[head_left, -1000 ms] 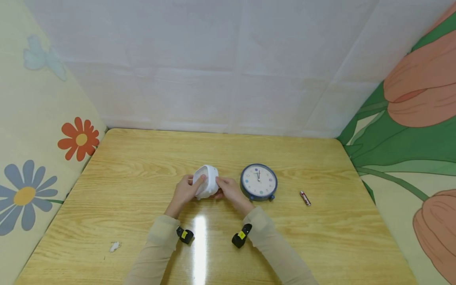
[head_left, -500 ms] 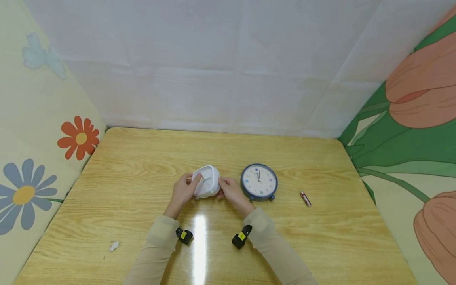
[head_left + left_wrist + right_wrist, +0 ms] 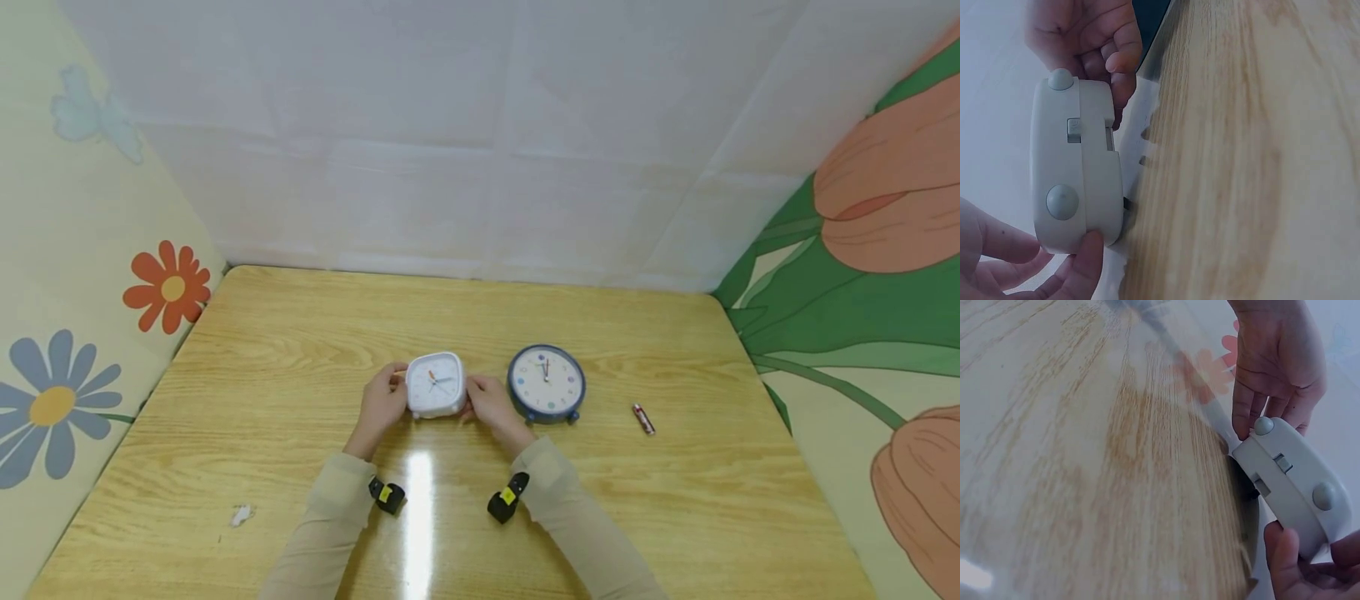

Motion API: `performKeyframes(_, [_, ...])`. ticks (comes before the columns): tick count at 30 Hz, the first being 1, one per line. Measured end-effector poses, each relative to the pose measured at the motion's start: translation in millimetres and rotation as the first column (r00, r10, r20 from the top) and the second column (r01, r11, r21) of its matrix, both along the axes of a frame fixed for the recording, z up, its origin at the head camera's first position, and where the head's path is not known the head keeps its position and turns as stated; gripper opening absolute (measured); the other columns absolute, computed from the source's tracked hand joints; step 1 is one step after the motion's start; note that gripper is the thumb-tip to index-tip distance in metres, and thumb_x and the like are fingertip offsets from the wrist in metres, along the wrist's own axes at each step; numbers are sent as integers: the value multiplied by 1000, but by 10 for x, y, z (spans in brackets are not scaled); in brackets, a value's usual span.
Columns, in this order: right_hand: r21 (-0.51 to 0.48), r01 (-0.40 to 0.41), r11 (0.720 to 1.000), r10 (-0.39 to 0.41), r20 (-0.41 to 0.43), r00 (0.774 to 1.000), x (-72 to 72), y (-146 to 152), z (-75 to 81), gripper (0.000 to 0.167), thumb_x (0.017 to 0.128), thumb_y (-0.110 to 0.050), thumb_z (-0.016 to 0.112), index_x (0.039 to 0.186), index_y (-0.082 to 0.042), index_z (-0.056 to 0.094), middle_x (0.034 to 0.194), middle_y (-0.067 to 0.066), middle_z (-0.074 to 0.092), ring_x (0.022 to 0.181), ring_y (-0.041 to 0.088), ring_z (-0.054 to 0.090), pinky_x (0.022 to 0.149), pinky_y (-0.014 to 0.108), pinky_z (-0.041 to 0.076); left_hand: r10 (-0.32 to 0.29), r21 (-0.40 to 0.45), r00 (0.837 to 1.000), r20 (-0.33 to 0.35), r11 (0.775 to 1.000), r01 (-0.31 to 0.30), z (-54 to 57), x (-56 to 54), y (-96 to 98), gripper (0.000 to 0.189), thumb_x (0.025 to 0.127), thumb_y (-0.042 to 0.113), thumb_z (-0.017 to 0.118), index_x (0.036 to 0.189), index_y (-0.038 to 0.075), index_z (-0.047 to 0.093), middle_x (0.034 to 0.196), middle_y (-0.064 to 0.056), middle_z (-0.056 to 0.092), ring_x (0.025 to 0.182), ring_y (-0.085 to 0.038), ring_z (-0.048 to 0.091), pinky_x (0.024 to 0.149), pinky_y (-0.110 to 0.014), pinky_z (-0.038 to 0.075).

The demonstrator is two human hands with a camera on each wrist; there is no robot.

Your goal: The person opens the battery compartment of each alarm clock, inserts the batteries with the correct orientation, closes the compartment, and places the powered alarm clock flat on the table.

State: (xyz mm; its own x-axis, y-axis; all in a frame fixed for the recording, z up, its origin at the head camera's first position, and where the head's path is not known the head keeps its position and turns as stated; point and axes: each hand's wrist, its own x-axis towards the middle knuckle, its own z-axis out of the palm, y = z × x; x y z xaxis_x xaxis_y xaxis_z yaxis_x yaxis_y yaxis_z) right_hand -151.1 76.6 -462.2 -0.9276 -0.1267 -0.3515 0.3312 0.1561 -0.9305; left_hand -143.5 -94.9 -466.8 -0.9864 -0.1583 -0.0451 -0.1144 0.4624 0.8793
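Note:
A small white square alarm clock (image 3: 436, 385) lies with its dial up, between my two hands in the head view. My left hand (image 3: 383, 406) grips its left side, thumb and fingers at the edge. On the opposite side my right hand (image 3: 491, 407) pinches the right edge. In the left wrist view the underside of the white clock (image 3: 1075, 162) shows two round feet and a small switch; its back is close over the table. The right wrist view shows the same clock (image 3: 1297, 481) held at both ends by the fingers.
Just right of my right hand, a round blue-rimmed clock (image 3: 547, 382) lies face up on the wooden table (image 3: 315, 325). Farther right is a small battery (image 3: 642, 419). A white patch (image 3: 242, 517) marks the table at front left. A white cloth wall (image 3: 450, 167) stands behind.
The white clock has turned from tilted on its side to dial up and lowered toward the table. My left thumb has moved off its face to the edge. The round clock and battery stay put.

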Motion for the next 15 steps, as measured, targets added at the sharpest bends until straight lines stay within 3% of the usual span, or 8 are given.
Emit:
performKeyframes(5, [34, 6, 999, -5, -28, 1000, -3, -16, -16, 27, 95, -4, 38, 89, 14, 58, 60, 6, 50, 50, 12, 49, 46, 24, 48, -3, 7, 1000, -6, 1000, 4, -18, -4, -12, 34, 79, -5, 46, 111, -4, 58, 85, -19, 59, 78, -29, 58, 65, -35, 49])
performKeyframes(15, [152, -36, 988, 49, -81, 996, 5, -9, -27, 28, 93, 1, 36, 104, 11, 60, 57, 7, 51, 47, 11, 50, 43, 21, 45, 3, 48, 1000, -20, 999, -2, -19, 6, -5, 28, 83, -3, 51, 110, -7, 59, 87, -20, 59, 78, -29, 59, 62, -32, 50])
